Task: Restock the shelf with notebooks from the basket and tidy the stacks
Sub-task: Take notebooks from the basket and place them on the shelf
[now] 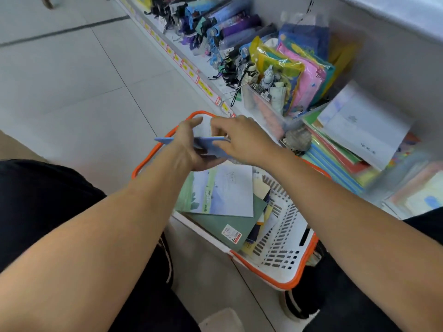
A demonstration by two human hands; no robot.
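Observation:
A white basket with an orange rim (282,238) stands on the floor between my legs. Several notebooks lie in it, among them a pale landscape-cover one (225,192) and a green one (223,226). Above the basket, my left hand (189,144) and my right hand (239,140) both grip a thin light-blue notebook (165,140), held nearly flat and seen edge-on. To the right, stacked notebooks (342,152) lie on the low shelf, with a white-covered one (364,125) on top.
Folded umbrellas (215,27) fill the shelf farther back. A clear bin of coloured packets (299,75) stands beside the notebook stacks. Yellow price tags (203,87) line the shelf edge. Pale floor tiles spread to the left.

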